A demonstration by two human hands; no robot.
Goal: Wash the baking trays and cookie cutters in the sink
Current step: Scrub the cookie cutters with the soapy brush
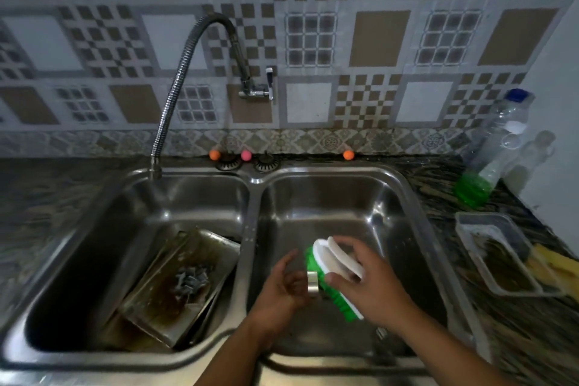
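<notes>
I see my left hand (pixel 283 287) fingers clamped on a metal cookie cutter (pixel 312 283), right hand (pixel 369 283) gripping the green brush (pixel 326 273) against it, over the right basin (pixel 391 197). Left basin (pixel 103 229) holds stacked baking trays (pixel 163 288) with more cutters (pixel 191 280).

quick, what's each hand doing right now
Left hand: closed on a small metal cookie cutter, over the right sink basin.
Right hand: closed on the green-bristled scrub brush, bristles against the cutter.
</notes>
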